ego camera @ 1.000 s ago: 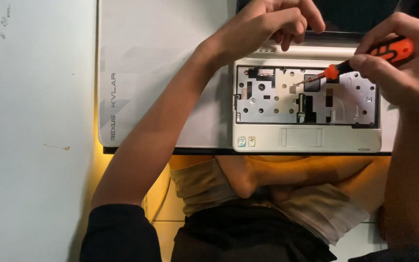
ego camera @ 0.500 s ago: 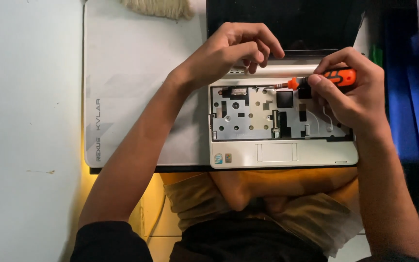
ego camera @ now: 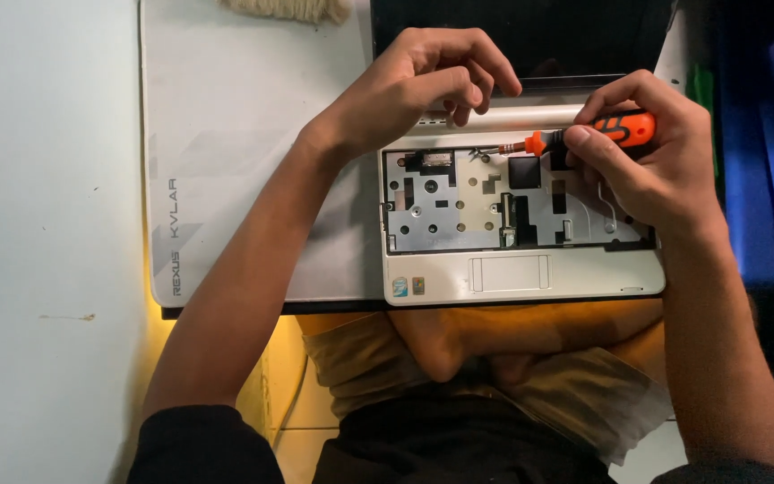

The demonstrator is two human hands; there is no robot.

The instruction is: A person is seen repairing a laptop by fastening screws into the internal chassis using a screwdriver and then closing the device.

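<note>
— So, what is in the right hand?

— An orange-handled screwdriver, held shut between thumb and fingers. Its shaft lies nearly level, pointing left, and the tip sits over the top edge of the open keyboard bay of a small white laptop.

— And that bay, what does it hold?

— The keyboard is off, so the bay shows a bare grey metal plate with screw holes and cut-outs, a dark square pad near the upper middle and a thin wire looping at the right side. Below it the palm rest, with its touchpad and two small stickers, is intact.

— The left hand?

— Curled, fingertips bunched together over the hinge strip just above the bay. Whether they pinch anything I cannot tell.

— Around the laptop?

— It lies on a pale work mat, which rests on a white table. The dark screen stands open behind.
</note>
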